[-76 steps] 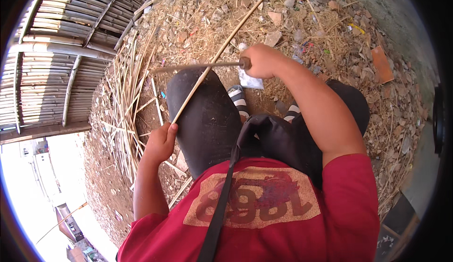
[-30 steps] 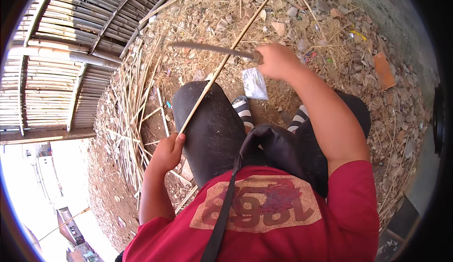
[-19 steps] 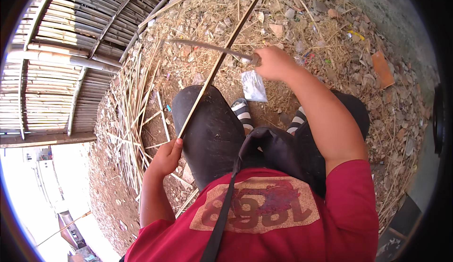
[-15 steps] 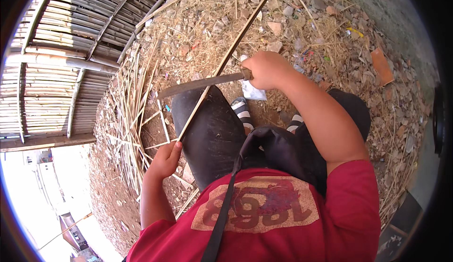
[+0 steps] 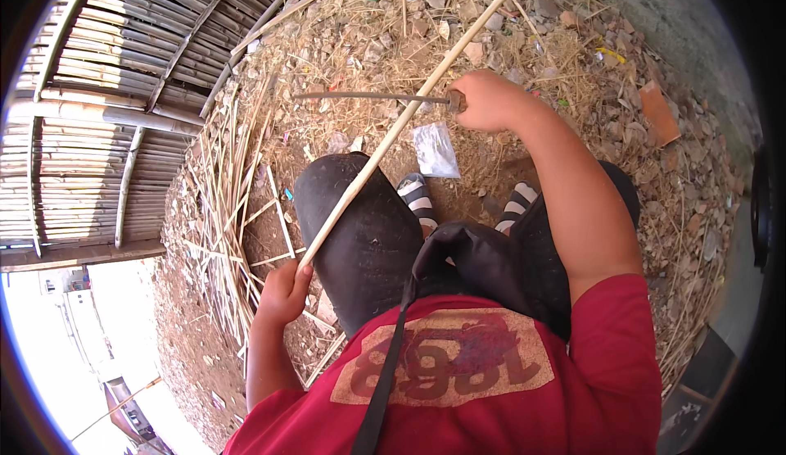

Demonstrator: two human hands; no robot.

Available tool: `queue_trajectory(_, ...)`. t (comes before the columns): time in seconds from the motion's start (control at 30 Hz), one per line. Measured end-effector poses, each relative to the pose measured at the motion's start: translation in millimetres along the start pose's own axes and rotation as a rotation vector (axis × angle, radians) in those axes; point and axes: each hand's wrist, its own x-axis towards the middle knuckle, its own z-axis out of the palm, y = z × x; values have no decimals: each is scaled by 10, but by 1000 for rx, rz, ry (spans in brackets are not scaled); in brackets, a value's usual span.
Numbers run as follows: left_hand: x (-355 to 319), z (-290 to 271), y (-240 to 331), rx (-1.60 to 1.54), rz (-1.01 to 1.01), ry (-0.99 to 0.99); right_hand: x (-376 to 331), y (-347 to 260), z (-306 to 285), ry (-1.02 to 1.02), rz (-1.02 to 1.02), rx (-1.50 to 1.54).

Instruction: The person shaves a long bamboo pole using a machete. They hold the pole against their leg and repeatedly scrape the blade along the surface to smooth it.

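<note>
A long pale bamboo strip (image 5: 360,181) runs slantwise from lower left to the far right, passing over my left knee. My left hand (image 5: 284,291) is closed round its near end. My right hand (image 5: 489,101) grips the handle of a knife (image 5: 372,96) with a long dark blade pointing left. The blade crosses the strip beyond my knees and seems to touch it, its thin edge-on profile showing. Fingers of the right hand hide most of the handle.
Many cut bamboo strips (image 5: 225,234) lie piled left of my left leg. A clear plastic bag (image 5: 435,150) rests beyond my sandalled feet. Stones, straw and a broken brick (image 5: 660,113) litter the ground. A bamboo slat wall (image 5: 90,140) stands at left.
The knife has moved farther along the strip, away from me, and its blade has turned edge-on. The strip has rolled to show its pale, wider face. My left hand stays almost in place.
</note>
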Motion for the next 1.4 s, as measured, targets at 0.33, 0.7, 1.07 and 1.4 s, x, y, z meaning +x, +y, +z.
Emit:
queue_trajectory(0.33, 48, 14, -96, -63, -39, -62, -48, 79, -160, -91, 26, 83)
queue_trajectory(0.7, 102, -32, -337, -665, -299, -378, 24, 169, -74, -117, -3, 67)
queue_trajectory(1.07, 129, -24, -453, -713, -292, -458, -9, 36, 27, -1, -176, 88)
queue_trajectory(1.4, 10, 269, -366, -474, -183, 18, -72, 121, -143, 89, -92, 348)
